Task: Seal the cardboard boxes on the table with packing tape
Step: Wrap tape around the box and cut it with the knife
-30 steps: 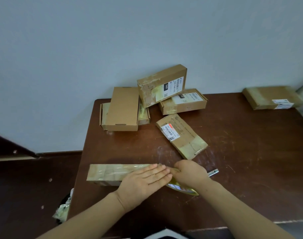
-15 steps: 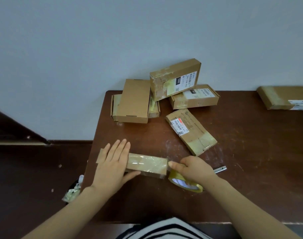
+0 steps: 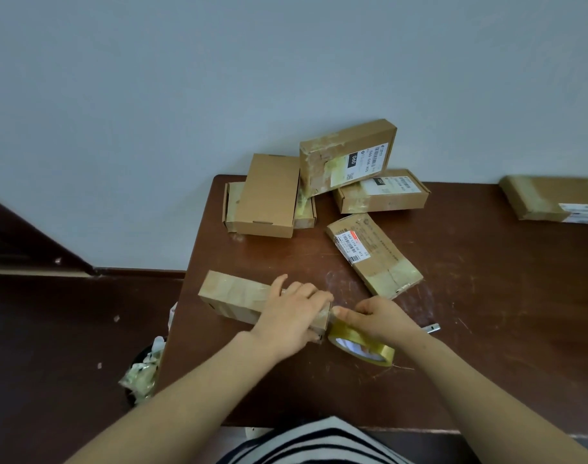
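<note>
A long, narrow cardboard box (image 3: 232, 294) lies near the front left of the brown table (image 3: 470, 296), its top covered in clear tape. My left hand (image 3: 290, 316) grips the box's right end, fingers curled over the top. My right hand (image 3: 376, 316) holds a yellowish roll of packing tape (image 3: 362, 346) just right of that end, the thumb and forefinger pinching the tape at the box's corner. The roll stands tilted on the table.
Several other cardboard boxes lie at the back: a plain one (image 3: 269, 195) stacked on another, two labelled ones (image 3: 347, 155) against the wall, a labelled box (image 3: 373, 254) mid-table, another (image 3: 550, 202) far right. A small metal tool (image 3: 432, 328) lies behind my right wrist. A waste bin (image 3: 143, 373) stands left of the table.
My left hand slid from the box's left end to its right end and now grips it. My right hand stays with the tape roll at that end.
</note>
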Demonstrator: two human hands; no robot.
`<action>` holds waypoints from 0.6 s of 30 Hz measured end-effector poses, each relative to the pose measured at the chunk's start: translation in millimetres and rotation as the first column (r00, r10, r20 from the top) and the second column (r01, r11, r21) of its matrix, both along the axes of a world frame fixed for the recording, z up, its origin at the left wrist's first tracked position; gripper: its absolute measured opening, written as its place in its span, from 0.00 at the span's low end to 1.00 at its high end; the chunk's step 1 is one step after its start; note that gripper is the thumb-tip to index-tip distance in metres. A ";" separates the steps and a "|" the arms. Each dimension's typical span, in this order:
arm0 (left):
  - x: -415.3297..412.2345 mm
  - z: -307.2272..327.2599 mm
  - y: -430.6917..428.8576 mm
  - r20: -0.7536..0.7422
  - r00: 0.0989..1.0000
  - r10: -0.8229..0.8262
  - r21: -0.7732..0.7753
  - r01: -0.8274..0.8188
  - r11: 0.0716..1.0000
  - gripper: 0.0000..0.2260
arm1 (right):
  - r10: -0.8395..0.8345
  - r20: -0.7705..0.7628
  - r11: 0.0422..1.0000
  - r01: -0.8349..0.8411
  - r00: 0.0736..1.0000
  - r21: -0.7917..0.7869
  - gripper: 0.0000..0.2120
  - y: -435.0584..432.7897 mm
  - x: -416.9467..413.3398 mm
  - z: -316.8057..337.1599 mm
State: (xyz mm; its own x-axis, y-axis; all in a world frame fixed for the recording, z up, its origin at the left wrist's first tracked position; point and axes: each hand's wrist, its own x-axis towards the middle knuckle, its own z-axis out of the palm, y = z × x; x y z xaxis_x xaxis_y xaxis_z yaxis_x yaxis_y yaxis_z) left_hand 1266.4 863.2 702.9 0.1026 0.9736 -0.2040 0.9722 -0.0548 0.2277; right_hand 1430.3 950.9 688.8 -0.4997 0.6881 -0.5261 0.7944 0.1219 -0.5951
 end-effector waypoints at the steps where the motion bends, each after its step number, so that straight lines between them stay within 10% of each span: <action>1: -3.9 6.7 3.0 0.055 0.998 0.016 0.011 -0.017 1.000 0.27 | -0.014 -0.033 0.999 0.012 0.999 -0.046 0.24 3.2 1.2 12.8; 5: -39.4 45.3 8.1 0.469 0.866 0.174 0.014 -0.204 0.979 0.25 | -0.040 -0.351 0.964 -0.056 0.935 -0.259 0.27 23.3 5.4 90.3; 9: -74.4 65.5 0.6 0.894 0.327 0.305 -0.211 -0.293 0.933 0.26 | 0.031 -0.594 0.969 -0.169 0.804 -0.179 0.21 35.2 -14.8 146.5; 18: -113.9 27.4 -13.6 0.858 -0.390 0.334 -0.494 -0.447 0.746 0.16 | -0.055 -0.661 0.983 -0.075 0.749 -0.166 0.21 4.5 -121.4 142.4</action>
